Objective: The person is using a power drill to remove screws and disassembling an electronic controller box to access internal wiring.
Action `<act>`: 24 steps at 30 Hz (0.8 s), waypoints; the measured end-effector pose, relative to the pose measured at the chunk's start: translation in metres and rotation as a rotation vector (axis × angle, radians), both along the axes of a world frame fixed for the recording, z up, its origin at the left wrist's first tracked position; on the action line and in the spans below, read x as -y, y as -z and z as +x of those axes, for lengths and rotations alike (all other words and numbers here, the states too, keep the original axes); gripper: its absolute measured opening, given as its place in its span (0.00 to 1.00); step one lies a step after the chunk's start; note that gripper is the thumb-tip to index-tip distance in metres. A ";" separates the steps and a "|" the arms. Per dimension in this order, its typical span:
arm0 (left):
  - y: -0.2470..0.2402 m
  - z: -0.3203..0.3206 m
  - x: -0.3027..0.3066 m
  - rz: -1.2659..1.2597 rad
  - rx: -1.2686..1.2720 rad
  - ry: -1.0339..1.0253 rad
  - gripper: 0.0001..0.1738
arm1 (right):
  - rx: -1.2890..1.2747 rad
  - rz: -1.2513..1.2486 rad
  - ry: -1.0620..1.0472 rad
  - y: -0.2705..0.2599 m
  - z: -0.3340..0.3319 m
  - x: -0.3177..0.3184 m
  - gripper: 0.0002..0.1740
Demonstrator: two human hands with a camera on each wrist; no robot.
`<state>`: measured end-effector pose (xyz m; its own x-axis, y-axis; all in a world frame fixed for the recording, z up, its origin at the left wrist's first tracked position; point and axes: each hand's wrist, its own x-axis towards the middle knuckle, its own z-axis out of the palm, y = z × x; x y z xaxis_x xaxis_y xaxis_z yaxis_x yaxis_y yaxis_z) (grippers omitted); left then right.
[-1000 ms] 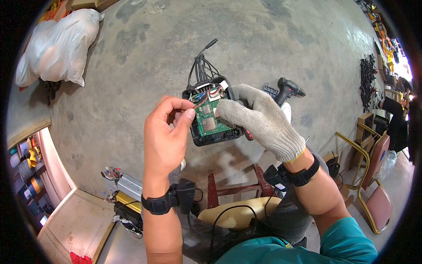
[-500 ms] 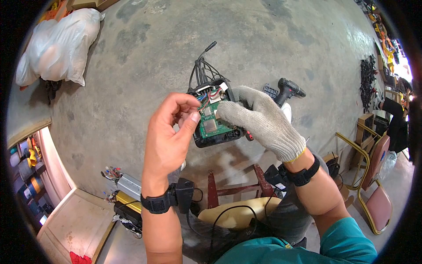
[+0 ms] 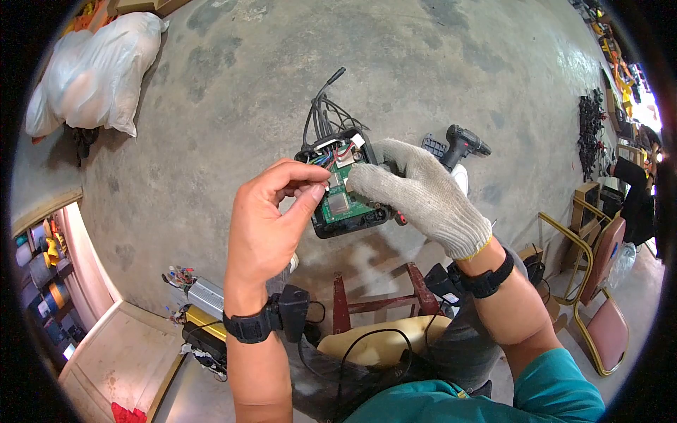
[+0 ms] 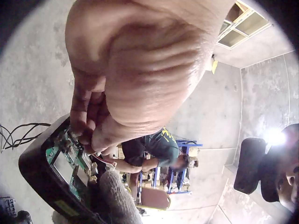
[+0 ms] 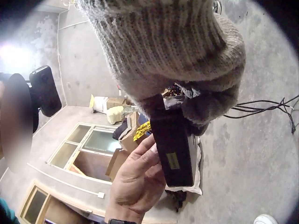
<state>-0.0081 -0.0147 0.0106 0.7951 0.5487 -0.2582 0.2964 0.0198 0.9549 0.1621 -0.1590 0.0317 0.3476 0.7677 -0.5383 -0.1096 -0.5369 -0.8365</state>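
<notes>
My gloved right hand [image 3: 423, 197] grips the right side of an open black electronics case [image 3: 347, 230], thumb over its inner edge, holding it above the floor. A green circuit board [image 3: 361, 206] fills the case, with red, blue and black wires [image 3: 326, 159] bunched at its far end. My bare left hand [image 3: 268, 222] pinches a thin wire over the board's left side, thumb against forefinger. A small white plug [image 3: 326, 187] shows at those fingertips. In the right wrist view, the case's dark outer side [image 5: 174, 144] stands between both hands.
Black cables [image 3: 321, 116] trail from the case's far end. A cordless drill [image 3: 465, 144] stands on the floor to the right. A red-legged stool [image 3: 341, 303] is close below, metal-cased units [image 3: 208, 299] lie at left, and folding chairs [image 3: 606, 331] stand at right.
My left hand has shifted right over the board, and its forefinger has straightened. The case has moved slightly right and towards me. My right hand has hardly moved.
</notes>
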 end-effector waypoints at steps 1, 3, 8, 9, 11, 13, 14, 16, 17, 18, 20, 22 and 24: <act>0.000 0.000 0.000 0.000 0.000 0.000 0.07 | -0.007 0.013 0.017 0.002 -0.001 0.000 0.27; -0.002 0.001 0.000 0.030 -0.009 -0.015 0.06 | -0.013 0.025 0.034 0.007 -0.002 0.001 0.28; 0.003 0.001 0.002 0.123 -0.015 -0.048 0.05 | 0.047 -0.052 -0.027 0.000 0.002 -0.001 0.30; 0.003 0.001 0.002 0.169 -0.021 -0.053 0.05 | 0.047 -0.052 -0.027 0.001 0.001 -0.001 0.30; 0.002 0.003 0.003 0.213 -0.029 -0.056 0.05 | 0.001 -0.023 0.017 0.005 -0.001 0.000 0.30; 0.001 0.004 0.004 0.258 -0.037 -0.060 0.05 | 0.015 -0.041 0.013 0.005 -0.001 0.000 0.30; 0.000 0.005 0.004 0.306 -0.040 -0.053 0.05 | 0.029 -0.060 0.010 0.004 -0.001 -0.001 0.31; -0.001 0.006 0.005 0.353 -0.043 -0.047 0.06 | 0.034 -0.062 0.000 0.000 0.000 -0.001 0.31; -0.001 0.006 0.006 0.375 -0.046 -0.044 0.06 | 0.039 -0.064 -0.009 -0.001 0.000 -0.002 0.31; -0.002 0.007 0.006 0.397 -0.049 -0.041 0.06 | 0.039 -0.064 -0.009 0.001 -0.001 -0.001 0.31; -0.002 0.007 0.006 0.395 -0.049 -0.036 0.06 | 0.033 -0.032 0.022 0.007 -0.002 0.001 0.30; -0.002 0.007 0.006 0.394 -0.050 -0.032 0.06 | 0.046 -0.040 0.012 0.005 -0.001 0.000 0.30; -0.002 0.007 0.007 0.417 -0.069 -0.025 0.06 | 0.059 -0.047 0.002 0.005 -0.001 0.000 0.30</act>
